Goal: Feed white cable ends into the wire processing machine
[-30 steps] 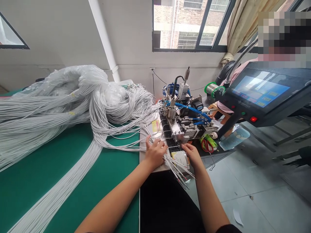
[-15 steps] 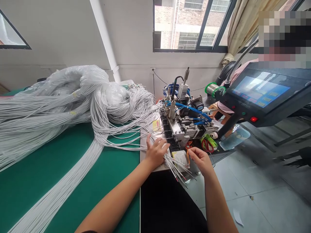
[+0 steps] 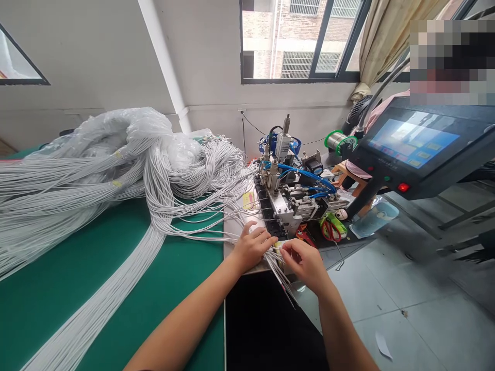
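Left hand over thin white cables; right hand at its 3 o'clock; grips cannot be told. Silver-black metal machine, 1 o'clock.

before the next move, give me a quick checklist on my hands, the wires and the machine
1. Left hand over the wire bundle: ok.
2. Right hand apart from the machine: ok, in front of it.
3. Wire pinched in right fingertips: cannot tell, the view is too unclear.
4. Wires on the green table lying straight: not ok, many loop and cross.
5. Control screen lit: ok.
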Demonstrator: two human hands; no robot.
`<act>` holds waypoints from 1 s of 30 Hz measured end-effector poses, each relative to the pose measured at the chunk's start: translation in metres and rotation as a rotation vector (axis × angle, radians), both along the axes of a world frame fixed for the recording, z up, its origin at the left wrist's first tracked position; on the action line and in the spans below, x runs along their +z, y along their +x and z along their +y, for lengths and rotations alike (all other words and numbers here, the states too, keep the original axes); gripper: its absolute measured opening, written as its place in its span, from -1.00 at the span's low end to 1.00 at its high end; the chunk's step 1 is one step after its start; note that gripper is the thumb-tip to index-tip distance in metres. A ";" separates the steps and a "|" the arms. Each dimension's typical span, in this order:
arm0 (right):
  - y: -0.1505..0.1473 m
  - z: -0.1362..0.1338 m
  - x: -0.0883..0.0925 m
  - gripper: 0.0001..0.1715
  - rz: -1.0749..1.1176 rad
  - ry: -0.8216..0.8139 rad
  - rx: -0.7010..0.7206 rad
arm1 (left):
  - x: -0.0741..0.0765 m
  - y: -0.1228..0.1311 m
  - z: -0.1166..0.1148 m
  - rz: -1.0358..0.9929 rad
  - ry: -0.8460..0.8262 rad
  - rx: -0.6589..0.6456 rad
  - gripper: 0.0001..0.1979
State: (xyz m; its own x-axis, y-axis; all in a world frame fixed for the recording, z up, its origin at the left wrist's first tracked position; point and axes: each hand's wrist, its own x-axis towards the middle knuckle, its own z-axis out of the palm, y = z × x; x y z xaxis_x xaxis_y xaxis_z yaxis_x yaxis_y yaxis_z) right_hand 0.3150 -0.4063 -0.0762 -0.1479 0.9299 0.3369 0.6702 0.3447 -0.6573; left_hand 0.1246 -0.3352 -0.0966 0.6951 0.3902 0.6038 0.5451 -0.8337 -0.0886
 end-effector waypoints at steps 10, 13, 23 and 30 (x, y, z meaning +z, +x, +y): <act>0.017 0.011 0.004 -0.74 0.185 0.082 -0.167 | -0.004 0.002 0.000 -0.161 -0.014 0.123 -0.77; 0.020 0.015 0.002 -0.75 0.209 0.059 -0.157 | -0.004 0.001 0.000 -0.094 -0.009 0.091 -0.72; 0.021 0.022 -0.006 -0.64 0.419 -0.120 -0.078 | -0.002 0.001 0.002 -0.020 0.017 -0.014 -0.68; 0.023 0.029 -0.014 -0.63 0.467 -0.082 -0.182 | -0.004 0.001 0.002 -0.020 0.001 0.029 -0.63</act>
State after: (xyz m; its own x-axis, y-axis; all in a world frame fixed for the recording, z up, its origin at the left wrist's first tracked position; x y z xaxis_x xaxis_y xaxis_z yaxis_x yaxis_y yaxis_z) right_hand 0.3377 -0.3768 -0.0901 0.1675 0.9529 0.2530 0.3429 0.1843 -0.9211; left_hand 0.1258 -0.3336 -0.1006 0.6711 0.4094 0.6181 0.5705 -0.8176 -0.0779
